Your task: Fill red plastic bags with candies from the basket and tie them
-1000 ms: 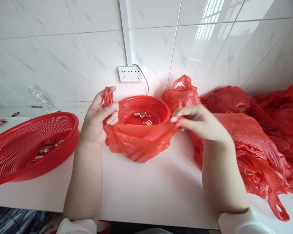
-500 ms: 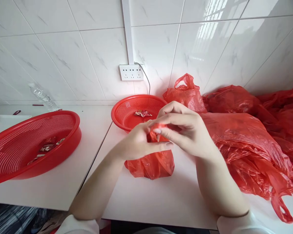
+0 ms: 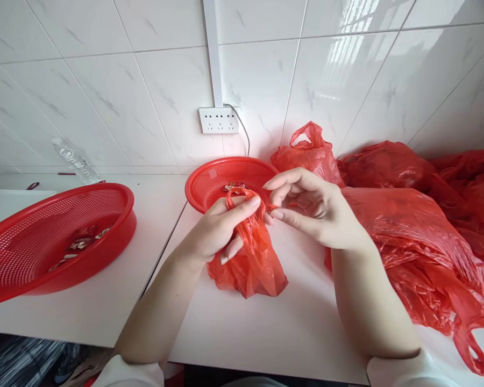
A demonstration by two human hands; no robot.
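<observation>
A red plastic bag [image 3: 252,269] rests on the white table in front of me, bunched at its neck; what it contains is hidden. My left hand [image 3: 226,223] is closed round the gathered neck, thumb on top, and a handle loop sticks up above it. On the other side, my right hand [image 3: 310,207] pinches a small end of the same bag between thumb and index finger. Just behind the hands stands a red perforated basket [image 3: 199,185] holding small wrapped packets [image 3: 234,186], partly covered by the bag.
A larger red basket [image 3: 121,215] with several wrapped packets [image 3: 83,242] stands at left. Behind it a clear plastic bottle [image 3: 75,161] leans near a white tray [image 3: 16,198]. A tied red bag [image 3: 306,158] and a stack of red bags [image 3: 419,231] occupy the right. A socket panel [image 3: 219,121] is on the wall.
Both hands were together over the bag's neck; now the right has drawn slightly right with one end. The left has turned to grip the neck, and a handle loop shows.
</observation>
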